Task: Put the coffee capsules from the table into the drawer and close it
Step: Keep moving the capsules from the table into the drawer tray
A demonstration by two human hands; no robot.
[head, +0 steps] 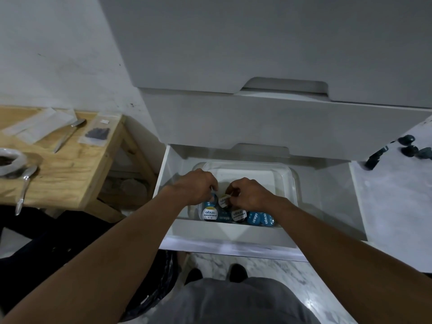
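The lowest white drawer stands pulled open. Inside it sits a clear plastic container. Several coffee capsules with blue or white lids lie along the container's near side. Both my hands reach into the container. My left hand pinches a blue-lidded capsule by its rim. My right hand pinches a white-lidded capsule, tilted, just above the others.
A wooden table stands to the left with two spoons, a bowl and plastic bags. Two closed drawers sit above the open one. Dark objects lie on the marble floor at right. My feet are below the drawer front.
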